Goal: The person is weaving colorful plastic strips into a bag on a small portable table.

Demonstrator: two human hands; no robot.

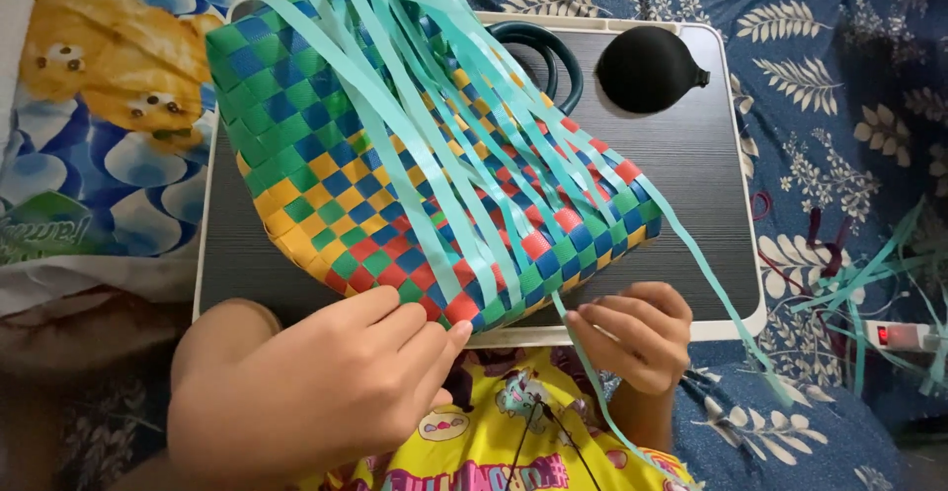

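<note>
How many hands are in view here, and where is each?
2. The left hand rests on the woven basket at its near corner; the right hand pinches a teal strip by the tray's front edge.

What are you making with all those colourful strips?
A person is weaving a checkered basket of green, blue, yellow and red strips, lying on its side on a dark lap tray. The left hand presses against the basket's lower edge. The right hand pinches one loose teal strip coming out of the weave. Many more teal strips hang loose across the basket. A black rubber bulb and coiled tube sit at the tray's far end.
</note>
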